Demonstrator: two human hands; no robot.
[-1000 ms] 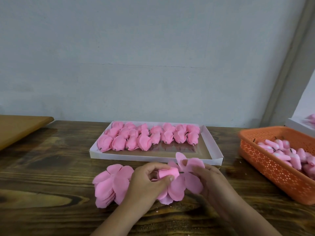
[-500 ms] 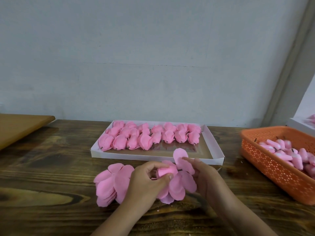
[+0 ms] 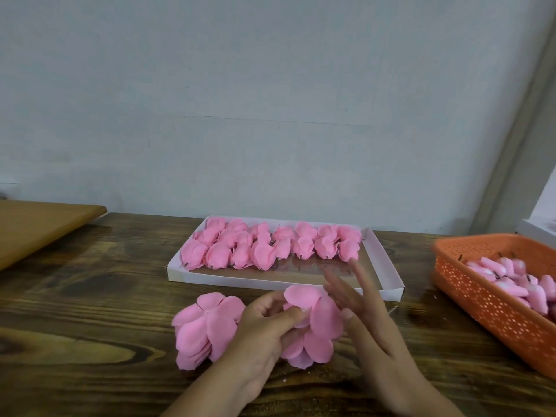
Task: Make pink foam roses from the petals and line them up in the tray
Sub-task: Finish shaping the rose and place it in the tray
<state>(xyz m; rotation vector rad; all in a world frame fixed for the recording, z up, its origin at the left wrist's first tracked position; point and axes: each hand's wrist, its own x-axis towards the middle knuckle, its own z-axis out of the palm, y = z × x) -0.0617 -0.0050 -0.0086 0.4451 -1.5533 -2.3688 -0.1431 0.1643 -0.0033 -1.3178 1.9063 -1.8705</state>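
My left hand (image 3: 267,329) grips a half-made pink foam rose (image 3: 316,323) just above the table, thumb and fingers pinching its centre. Loose petals fan out round that centre. My right hand (image 3: 361,314) is beside the rose on its right, fingers straight and spread, blurred, touching the outer petals. A stack of flat pink petals (image 3: 204,329) lies on the table left of my left hand. Behind stands the white tray (image 3: 388,278), with several finished pink roses (image 3: 270,246) lined up along its far side.
An orange perforated basket (image 3: 487,299) with several pink and white bud pieces stands at the right. A tan board (image 3: 39,227) lies at the far left. A white box corner (image 3: 535,236) shows behind the basket. The dark wooden table (image 3: 90,302) meets a grey wall.
My right hand let go of the petal it pinched and opened, its fingers now straight beside the rose. That petal now lies folded over the rose's centre. My left hand kept its grip.
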